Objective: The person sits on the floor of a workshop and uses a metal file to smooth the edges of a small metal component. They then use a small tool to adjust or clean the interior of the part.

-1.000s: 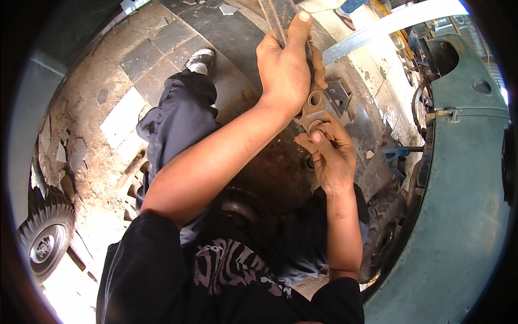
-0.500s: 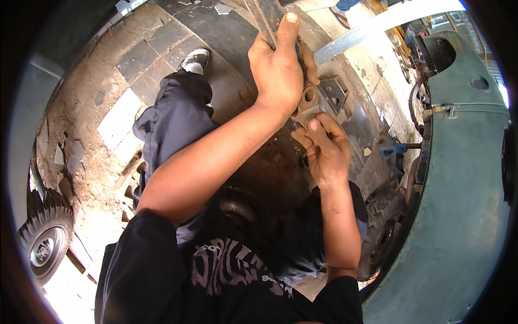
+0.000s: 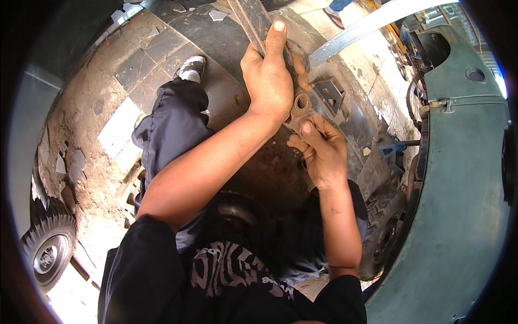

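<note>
Floor [image 3: 83, 129] is running under everything, dirt and broken tile; green vehicle body [image 3: 464, 216] is filling the right side; person is wearing a black shirt [image 3: 237, 299] and dark trousers [image 3: 175, 113], left leg reaching forward; left wheel [image 3: 49, 256] is standing at the left edge; right wheel [image 3: 383, 235] is sitting partly hidden next to the green body; pale metal strip [image 3: 372, 32] is slanting in from upper right, one end near the hands; brown bar [image 3: 246, 21] is running from the top edge into the left grip [image 3: 268, 81], which is wrapping firmly around it, thumb pointing up along it; right grip [image 3: 326, 154] is pinching the near end of the ringed part [image 3: 298, 115], thumb on top; that part is sitting between the two hands, round eye facing up; can't tell if bar and ringed part are one piece, left hand is covering the join; holed bracket [image 3: 328, 96] is lying just beyond the hands; blue tool [image 3: 393, 150] is sitting beside the green body; shoe [image 3: 191, 69] is resting on tile.
</note>
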### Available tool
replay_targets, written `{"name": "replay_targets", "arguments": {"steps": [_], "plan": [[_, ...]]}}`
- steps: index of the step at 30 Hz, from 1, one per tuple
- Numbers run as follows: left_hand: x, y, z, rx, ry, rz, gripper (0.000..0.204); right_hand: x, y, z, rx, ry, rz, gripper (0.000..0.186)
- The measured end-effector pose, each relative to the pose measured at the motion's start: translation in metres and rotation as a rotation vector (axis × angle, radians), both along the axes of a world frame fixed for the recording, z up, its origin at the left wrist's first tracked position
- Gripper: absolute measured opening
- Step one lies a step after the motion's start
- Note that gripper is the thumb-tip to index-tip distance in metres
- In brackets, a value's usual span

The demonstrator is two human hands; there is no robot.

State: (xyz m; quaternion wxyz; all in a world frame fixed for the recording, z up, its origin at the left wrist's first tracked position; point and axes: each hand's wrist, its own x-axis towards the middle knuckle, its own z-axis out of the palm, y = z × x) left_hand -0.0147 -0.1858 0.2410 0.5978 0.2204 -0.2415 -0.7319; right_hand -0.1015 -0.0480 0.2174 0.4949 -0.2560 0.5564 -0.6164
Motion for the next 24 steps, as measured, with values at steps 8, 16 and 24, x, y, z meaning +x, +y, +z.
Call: {"name": "replay_targets", "arguments": {"steps": [8,16,24], "plan": [[-0.012,0.008,-0.008,0.088,-0.074,0.008,0.041,-0.008,0.004,0.0,0.207,0.107,-0.067,0.022],[-0.012,0.01,-0.003,0.055,-0.069,0.013,0.042,-0.028,0.014,0.013,0.126,0.029,0.16,0.022],[-0.006,0.01,-0.001,-0.038,-0.067,0.017,0.042,-0.029,0.012,0.015,0.086,-0.003,0.211,0.028]]}}
